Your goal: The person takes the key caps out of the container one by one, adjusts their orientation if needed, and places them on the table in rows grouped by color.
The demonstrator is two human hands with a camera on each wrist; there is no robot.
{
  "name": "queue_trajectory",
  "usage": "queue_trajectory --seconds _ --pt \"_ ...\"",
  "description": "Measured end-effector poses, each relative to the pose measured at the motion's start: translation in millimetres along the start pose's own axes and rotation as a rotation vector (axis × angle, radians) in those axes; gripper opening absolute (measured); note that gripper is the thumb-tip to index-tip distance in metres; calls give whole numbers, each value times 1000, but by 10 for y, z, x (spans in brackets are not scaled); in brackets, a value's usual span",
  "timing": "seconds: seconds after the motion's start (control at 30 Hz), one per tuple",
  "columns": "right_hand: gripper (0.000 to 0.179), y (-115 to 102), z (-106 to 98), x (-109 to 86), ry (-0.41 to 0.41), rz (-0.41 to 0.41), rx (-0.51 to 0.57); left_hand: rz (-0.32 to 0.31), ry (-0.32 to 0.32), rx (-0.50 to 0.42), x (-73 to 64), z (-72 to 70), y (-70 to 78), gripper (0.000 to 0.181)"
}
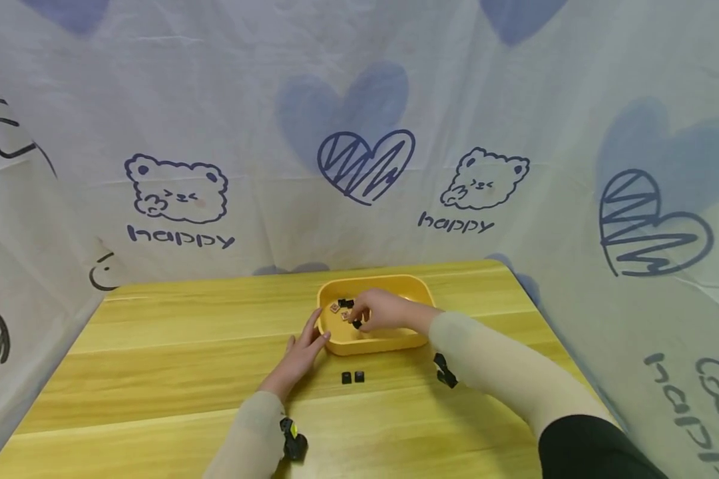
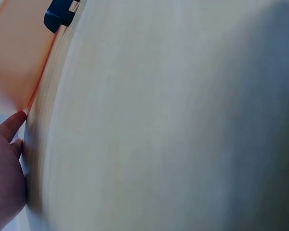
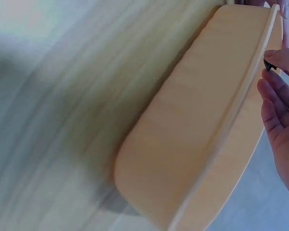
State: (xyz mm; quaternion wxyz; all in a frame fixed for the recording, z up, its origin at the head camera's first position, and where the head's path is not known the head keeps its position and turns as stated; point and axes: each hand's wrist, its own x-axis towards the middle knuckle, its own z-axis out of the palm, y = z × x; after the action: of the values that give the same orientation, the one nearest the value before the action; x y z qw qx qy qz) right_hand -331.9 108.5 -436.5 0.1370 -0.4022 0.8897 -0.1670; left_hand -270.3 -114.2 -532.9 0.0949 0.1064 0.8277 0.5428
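Note:
A yellow plastic tray (image 1: 377, 346) stands at the back of the table. My left hand (image 1: 299, 356) rests against its left front corner, fingers extended, the thumb touching the rim. In the left wrist view a fingertip of the left hand (image 2: 7, 168) meets the tray's edge. Over the tray's inside, my right hand (image 1: 386, 310) pinches a small black keycap (image 3: 269, 65) between thumb and fingertips. Inside the tray lie more black keycaps (image 1: 346, 303) and small pale orange square pieces (image 1: 335, 307). Two black keycaps (image 1: 353, 377) sit side by side on the table in front of the tray.
The wood-grain table (image 1: 174, 346) extends to both sides of the tray and toward me. A white cloth (image 1: 263, 219) with hearts and bear drawings hangs behind the table and along its sides. A black wrist device (image 1: 293, 440) is worn on the left forearm.

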Motion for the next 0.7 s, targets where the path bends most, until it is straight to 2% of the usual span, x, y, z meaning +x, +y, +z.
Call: queue_trajectory --seconds 0.23,0.4,0.7 --pt "21 66 5 -226 61 29 146 -8 4 4 3 8 13 64" --pt "19 144 52 -330 117 53 187 -17 0 -8 -4 0 29 65" --pt "16 164 178 -483 291 7 223 -9 -1 -1 -1 -7 38 63"
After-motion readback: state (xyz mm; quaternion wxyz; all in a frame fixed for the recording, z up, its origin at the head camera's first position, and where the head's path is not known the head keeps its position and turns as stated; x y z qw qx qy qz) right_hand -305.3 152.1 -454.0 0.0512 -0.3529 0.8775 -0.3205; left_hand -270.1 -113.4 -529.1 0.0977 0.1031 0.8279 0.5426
